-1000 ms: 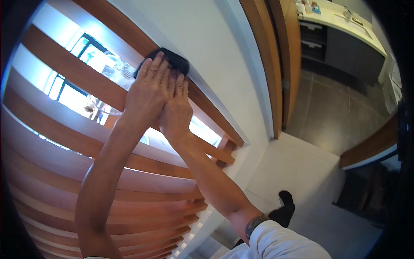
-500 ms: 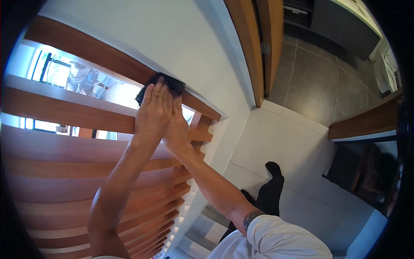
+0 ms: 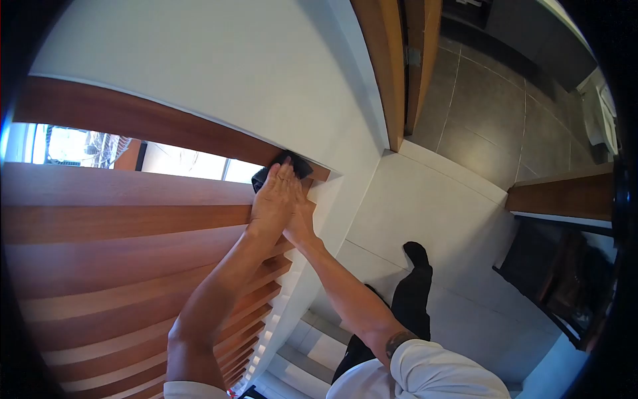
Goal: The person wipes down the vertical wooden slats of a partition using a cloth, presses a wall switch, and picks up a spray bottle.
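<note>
A dark cloth is folded over the topmost wooden slat, close to the slat's right end by the white wall. My left hand presses on the cloth, its fingers together and wrapped against it. Right beside it and touching it, my right hand also grips the cloth, with its fingertips partly hidden. Both arms reach upward from below. The cloth's far side, behind the slat, is out of sight.
More wooden slats run in a stack below the top one. A white wall rises above. To the right are a pale tiled floor, a wooden door frame and a dark-tiled room. Steps lie below.
Both hands and the cloth have slid rightward along the top slat, toward its end at the wall. The head view has shifted, so the top slat appears lower.
</note>
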`<action>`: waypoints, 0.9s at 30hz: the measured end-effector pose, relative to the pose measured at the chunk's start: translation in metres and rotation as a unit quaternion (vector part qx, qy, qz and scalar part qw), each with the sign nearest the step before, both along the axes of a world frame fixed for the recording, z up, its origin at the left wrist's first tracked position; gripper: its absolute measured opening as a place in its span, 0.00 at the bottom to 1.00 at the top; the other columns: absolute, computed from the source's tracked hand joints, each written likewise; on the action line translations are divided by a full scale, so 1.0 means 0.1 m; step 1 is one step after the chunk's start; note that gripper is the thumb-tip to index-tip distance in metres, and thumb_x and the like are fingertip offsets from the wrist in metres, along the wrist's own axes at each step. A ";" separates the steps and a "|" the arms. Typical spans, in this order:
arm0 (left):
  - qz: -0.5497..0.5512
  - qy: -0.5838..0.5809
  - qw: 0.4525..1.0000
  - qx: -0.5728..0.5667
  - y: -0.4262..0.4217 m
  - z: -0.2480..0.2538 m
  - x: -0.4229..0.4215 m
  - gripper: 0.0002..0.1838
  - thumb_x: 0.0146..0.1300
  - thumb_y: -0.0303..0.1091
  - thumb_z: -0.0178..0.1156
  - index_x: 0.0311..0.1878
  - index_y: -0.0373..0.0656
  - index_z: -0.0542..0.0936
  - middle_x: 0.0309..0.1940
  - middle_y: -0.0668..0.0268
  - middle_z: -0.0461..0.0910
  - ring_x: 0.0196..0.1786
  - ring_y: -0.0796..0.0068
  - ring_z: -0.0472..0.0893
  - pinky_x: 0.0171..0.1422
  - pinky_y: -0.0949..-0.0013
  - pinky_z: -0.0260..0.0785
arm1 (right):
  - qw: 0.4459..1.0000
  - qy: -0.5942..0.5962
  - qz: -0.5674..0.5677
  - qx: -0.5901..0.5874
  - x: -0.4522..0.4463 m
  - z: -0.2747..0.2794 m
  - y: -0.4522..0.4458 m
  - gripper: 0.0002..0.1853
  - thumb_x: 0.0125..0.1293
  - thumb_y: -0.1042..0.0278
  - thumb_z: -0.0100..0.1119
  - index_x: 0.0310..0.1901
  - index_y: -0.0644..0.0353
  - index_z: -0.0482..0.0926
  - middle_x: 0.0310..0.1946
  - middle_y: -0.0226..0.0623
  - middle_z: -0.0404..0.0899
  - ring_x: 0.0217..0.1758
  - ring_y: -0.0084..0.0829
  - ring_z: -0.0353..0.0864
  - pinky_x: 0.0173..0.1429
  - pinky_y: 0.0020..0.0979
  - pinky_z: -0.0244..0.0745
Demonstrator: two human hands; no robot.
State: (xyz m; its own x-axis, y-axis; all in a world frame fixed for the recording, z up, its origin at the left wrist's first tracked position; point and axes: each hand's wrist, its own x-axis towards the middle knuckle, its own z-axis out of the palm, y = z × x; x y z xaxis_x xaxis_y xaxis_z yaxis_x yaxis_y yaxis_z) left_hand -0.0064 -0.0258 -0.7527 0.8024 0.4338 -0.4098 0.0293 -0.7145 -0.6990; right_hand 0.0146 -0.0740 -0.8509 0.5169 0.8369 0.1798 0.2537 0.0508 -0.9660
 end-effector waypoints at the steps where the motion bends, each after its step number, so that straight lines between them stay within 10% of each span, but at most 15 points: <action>1: 0.013 0.019 1.000 -0.013 0.00 -0.11 0.01 0.32 0.66 0.39 0.51 0.72 0.36 0.66 0.73 0.58 0.66 0.80 0.57 0.56 0.84 0.49 0.34 | 1.000 -0.022 0.007 -0.008 0.01 -0.13 0.00 0.41 0.62 0.66 0.63 0.74 0.68 0.55 0.74 0.60 0.56 0.79 0.53 0.54 0.78 0.40 0.56; 15: 0.048 0.163 0.983 -0.073 0.04 -0.99 0.25 0.59 0.46 0.56 0.66 0.76 0.31 0.54 0.77 0.52 0.57 0.82 0.55 0.49 0.85 0.51 0.29 | 0.995 0.041 0.029 -0.081 0.15 -1.29 0.03 0.47 0.63 0.62 0.64 0.76 0.66 0.47 0.74 0.60 0.56 0.73 0.54 0.64 0.71 0.38 0.68; 17: 0.020 0.189 0.979 -0.079 0.06 -1.16 0.23 0.55 0.51 0.53 0.65 0.76 0.31 0.54 0.77 0.53 0.57 0.81 0.55 0.49 0.84 0.51 0.29 | 0.994 0.066 0.028 -0.084 0.16 -1.46 0.03 0.47 0.63 0.61 0.64 0.77 0.66 0.46 0.73 0.61 0.58 0.71 0.55 0.66 0.69 0.38 0.70; 18: -0.004 0.163 0.984 -0.075 0.08 -1.31 0.16 0.32 0.70 0.40 0.49 0.74 0.32 0.63 0.77 0.58 0.59 0.80 0.57 0.53 0.83 0.52 0.34 | 0.993 0.081 0.028 -0.087 0.16 -1.56 0.03 0.48 0.63 0.61 0.64 0.77 0.66 0.45 0.71 0.61 0.60 0.70 0.55 0.68 0.68 0.38 0.71; 27: 0.043 0.083 0.988 -0.122 0.13 -2.05 0.08 0.29 0.65 0.40 0.53 0.67 0.35 0.73 0.72 0.58 0.67 0.78 0.60 0.59 0.83 0.56 0.39 | 0.965 0.197 0.090 -0.145 0.40 -1.76 -0.05 0.42 0.66 0.62 0.59 0.77 0.63 0.49 0.51 0.62 0.80 0.50 0.56 0.83 0.51 0.41 0.80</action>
State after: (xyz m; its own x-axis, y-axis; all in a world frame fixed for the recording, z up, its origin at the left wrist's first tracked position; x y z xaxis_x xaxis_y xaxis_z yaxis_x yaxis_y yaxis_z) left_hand 0.0014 -0.0124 -0.9575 0.6801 0.3693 -0.6333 -0.0043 -0.8618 -0.5072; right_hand 0.0548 -0.0789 -1.0270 0.3383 0.9052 -0.2571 -0.1246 -0.2277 -0.9657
